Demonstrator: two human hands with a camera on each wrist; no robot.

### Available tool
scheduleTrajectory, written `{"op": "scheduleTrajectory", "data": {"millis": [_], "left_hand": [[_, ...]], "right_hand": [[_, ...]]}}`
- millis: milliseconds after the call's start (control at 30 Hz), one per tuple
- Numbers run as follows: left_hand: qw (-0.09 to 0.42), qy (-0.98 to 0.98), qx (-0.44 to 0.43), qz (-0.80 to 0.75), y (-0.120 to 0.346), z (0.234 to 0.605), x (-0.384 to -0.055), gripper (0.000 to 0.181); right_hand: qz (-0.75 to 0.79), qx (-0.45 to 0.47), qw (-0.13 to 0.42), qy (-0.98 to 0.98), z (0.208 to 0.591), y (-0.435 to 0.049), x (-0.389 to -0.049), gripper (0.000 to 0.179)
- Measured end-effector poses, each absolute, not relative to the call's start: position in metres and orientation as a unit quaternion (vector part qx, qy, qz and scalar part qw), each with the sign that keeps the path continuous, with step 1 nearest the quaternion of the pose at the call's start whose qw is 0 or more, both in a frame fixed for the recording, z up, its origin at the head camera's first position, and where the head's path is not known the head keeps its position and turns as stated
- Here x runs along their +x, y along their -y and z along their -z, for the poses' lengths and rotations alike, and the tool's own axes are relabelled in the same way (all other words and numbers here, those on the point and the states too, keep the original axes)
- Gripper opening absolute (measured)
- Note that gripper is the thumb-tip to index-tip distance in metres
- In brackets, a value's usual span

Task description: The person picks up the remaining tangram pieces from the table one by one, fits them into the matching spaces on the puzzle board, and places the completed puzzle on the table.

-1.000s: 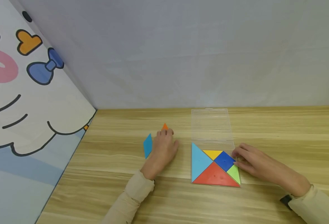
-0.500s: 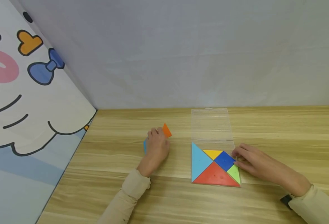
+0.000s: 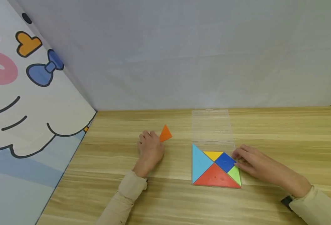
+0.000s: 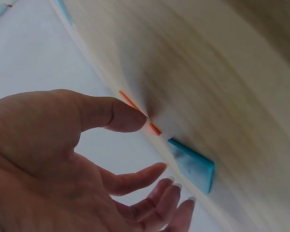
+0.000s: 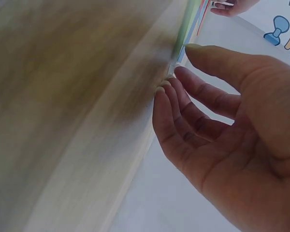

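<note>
Left wrist cam is showing the blue tile (image 4: 197, 169) lying on the table (image 3: 171, 200), just off the left hand (image 3: 150, 148), whose bent fingers aren't gripping anything. I'm guessing light, stiff, slightly slippery plastic, so I'd be pinching opposite edges. Right hand (image 3: 251, 161) is resting at the clear case's (image 3: 212, 126) side; can't tell if it's actually gripping.
</note>
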State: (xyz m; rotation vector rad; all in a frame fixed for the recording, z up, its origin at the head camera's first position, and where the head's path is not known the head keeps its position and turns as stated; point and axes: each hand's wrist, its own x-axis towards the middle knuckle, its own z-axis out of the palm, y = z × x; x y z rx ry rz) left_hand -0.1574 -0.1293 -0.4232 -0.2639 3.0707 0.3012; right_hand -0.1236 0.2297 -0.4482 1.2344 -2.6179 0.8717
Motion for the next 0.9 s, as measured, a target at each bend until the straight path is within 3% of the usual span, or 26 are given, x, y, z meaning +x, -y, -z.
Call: {"op": "scheduleTrajectory", "data": {"millis": [300,900], "left_hand": [[0.086,-0.985,-0.118,-0.097,0.135,0.42,-0.155,0.047],[0.105,-0.975,-0.133,-0.144,0.142,0.419,-0.157,0.041]], "right_hand": [[-0.288,0.398,0.043,0.87,0.445,-0.229,-0.123,0.023],[-0.297,0.411,0.05,0.86,0.453,-0.231,-0.127,0.027]]}}
